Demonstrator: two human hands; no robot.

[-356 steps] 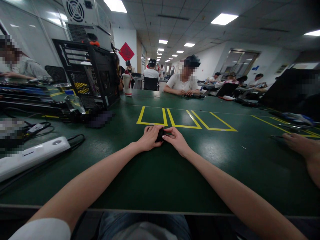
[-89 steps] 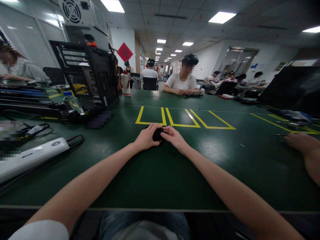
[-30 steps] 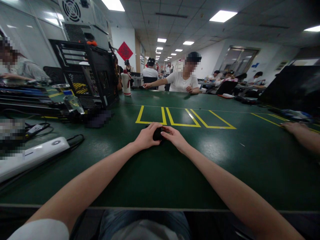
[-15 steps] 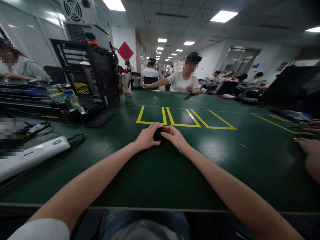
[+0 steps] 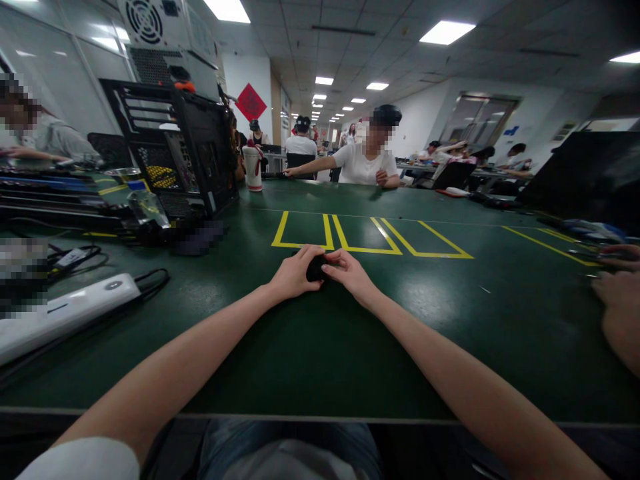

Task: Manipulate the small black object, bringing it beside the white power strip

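A small black object (image 5: 315,268) sits between my two hands above the green tabletop (image 5: 320,353); its kind does not show, since my fingers cover much of it. My left hand (image 5: 296,272) curls around its left side, thumb low and fingers over the top. From the right, my right hand (image 5: 350,275) pinches its edge with thumb and fingertips. Just beyond my hands lie yellow tape outlines (image 5: 367,251) on the table.
On the left stand a black computer case (image 5: 187,147), a clear bottle (image 5: 147,205) and a white power strip (image 5: 95,308) with cables. A white cup (image 5: 253,168) is farther back. Someone's hands (image 5: 620,293) work at the right edge. Across the table sits a person (image 5: 367,160).
My hands and the black object have stayed in place. The other person's hands at the right edge have shifted slightly.
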